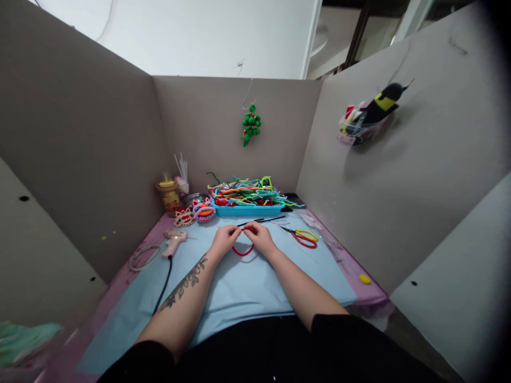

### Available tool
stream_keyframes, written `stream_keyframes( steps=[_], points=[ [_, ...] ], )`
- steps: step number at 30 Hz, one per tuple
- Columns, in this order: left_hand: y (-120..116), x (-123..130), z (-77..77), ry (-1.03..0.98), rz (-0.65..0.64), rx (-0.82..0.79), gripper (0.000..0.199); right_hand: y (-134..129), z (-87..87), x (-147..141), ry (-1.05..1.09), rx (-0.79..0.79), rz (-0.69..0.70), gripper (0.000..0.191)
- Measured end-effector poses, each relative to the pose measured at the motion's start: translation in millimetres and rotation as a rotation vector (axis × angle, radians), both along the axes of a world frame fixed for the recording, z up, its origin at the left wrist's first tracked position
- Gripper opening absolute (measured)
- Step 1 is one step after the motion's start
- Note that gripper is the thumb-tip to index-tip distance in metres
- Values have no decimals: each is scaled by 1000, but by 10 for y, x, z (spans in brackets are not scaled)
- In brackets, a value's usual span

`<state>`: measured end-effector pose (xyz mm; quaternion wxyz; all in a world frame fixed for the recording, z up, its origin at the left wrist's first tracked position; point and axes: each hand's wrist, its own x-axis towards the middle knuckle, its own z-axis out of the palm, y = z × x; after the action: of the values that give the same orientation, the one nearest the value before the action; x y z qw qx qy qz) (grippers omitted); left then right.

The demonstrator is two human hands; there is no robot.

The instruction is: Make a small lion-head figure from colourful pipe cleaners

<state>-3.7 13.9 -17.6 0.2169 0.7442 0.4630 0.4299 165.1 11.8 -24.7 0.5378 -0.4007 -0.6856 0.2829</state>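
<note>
A red pipe cleaner hangs in a loop below my two hands, its ends brought up close together. My left hand is closed in a pinch on one side of it. On the other side my right hand pinches it too, and the fingertips of both hands almost meet. Just beyond them lie dark thin sticks or pipe cleaners. Scissors with red and yellow handles rest to the right of my right hand, blades toward it. The exact fingertip grip is too small to make out.
A blue tray heaped with coloured pipe cleaners stands at the back. Left of it are two fuzzy woven figures and a yellow jar. A pink glue gun with its cord lies at left. Partitions enclose the table.
</note>
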Motion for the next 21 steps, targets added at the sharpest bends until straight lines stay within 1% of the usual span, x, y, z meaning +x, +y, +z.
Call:
stream_keyframes(
  steps=[4,9,12,18,21],
  points=[
    [19,21,0,-100,-27,-96,30,-15,24,7,-69,57,-40,13],
    [26,21,3,-190,-34,-102,24,-14,23,14,-92,68,-96,13],
    [6,17,15,-164,-29,-99,22,-15,18,12,-93,59,-112,13],
    [-1,10,16,-156,-47,-72,21,-42,54,1,-82,59,-63,12],
    [0,17,17,-170,-55,-74,21,-45,66,-2,-80,49,-82,13]
  ],
)
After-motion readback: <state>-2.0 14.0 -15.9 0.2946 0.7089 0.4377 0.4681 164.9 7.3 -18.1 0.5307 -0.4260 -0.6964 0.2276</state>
